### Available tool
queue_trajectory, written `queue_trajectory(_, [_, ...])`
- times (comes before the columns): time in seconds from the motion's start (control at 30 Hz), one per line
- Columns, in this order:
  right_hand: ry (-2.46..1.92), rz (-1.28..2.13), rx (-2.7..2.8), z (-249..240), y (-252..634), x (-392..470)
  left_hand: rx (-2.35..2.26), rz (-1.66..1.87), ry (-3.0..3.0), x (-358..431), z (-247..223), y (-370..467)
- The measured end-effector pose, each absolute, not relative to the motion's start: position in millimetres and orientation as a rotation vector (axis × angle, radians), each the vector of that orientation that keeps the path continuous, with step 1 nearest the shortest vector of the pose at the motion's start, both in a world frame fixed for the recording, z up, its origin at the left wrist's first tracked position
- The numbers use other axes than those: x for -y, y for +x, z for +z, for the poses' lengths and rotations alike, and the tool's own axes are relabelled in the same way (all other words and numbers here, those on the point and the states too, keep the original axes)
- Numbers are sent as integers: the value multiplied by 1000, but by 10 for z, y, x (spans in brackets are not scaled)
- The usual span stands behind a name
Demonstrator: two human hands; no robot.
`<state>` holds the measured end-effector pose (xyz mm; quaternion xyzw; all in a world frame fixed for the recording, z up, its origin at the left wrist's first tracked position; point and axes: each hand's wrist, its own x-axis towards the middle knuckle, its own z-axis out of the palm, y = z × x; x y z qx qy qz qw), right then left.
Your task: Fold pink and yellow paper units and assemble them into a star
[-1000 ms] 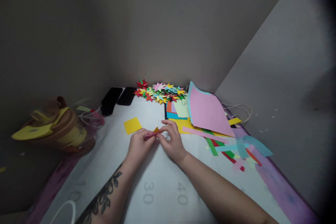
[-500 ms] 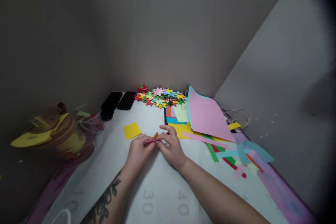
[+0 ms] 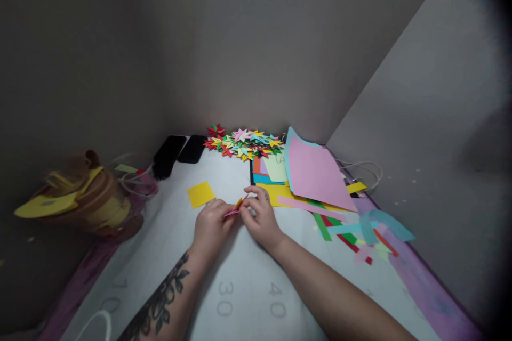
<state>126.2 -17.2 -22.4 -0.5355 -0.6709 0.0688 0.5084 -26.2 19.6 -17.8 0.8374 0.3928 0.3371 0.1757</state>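
Observation:
Between my two hands is a small folded paper piece (image 3: 239,204), pink with a bit of yellow-orange. My left hand (image 3: 212,224) pinches its left side, with the thumb and fingers closed on it. From the right, my right hand (image 3: 261,217) grips its other edge between thumb and fingertips. A yellow paper square (image 3: 201,194) lies flat just beyond my left hand. Farther back, against the wall, sits a pile of folded paper stars (image 3: 242,144) in many colours. My fingers cover most of the folded piece, so its full shape is hidden.
Coloured paper sheets (image 3: 320,170) stand to the right behind my hands, with loose paper strips (image 3: 344,232) scattered nearer. Two dark phone-like slabs (image 3: 192,149) lie at the back left. A brown pot (image 3: 104,197) with yellow pieces is at the left edge, near a white cable (image 3: 132,184).
Both hands still hold the folded paper piece, and more of its pink and yellow-orange now shows between the fingertips. The view has tilted slightly.

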Motion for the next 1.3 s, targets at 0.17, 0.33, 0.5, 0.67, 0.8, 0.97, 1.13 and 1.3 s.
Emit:
queue_trajectory(0.17, [-1309,200,1555,-240,1251,169,-1103,950,2352,-196,-167,-259])
queue_trajectory(0.33, [-1319,178,1564,-266,1264,158,-1114,950,2287,-208,-169,-247])
queue_trajectory(0.5, [-1277,143,1610,-254,1274,156,-1148,986,2136,-217,-180,-239])
queue_trajectory(0.67, [-1256,126,1625,-263,1270,158,-1147,999,2002,-234,-191,-231])
queue_trajectory(0.8, [-1249,124,1662,-247,1270,166,-1127,986,1989,-218,-165,-219])
queue_trajectory(0.97, [-1238,280,1628,-239,1262,151,-1095,940,1914,-185,-131,-180])
queue_trajectory(1.13, [-1253,483,1322,-292,1228,99,-1084,821,1694,-188,-104,-158])
queue_trajectory(1.3, [-1195,880,1118,-299,1181,107,-1060,771,1636,-192,-76,-151])
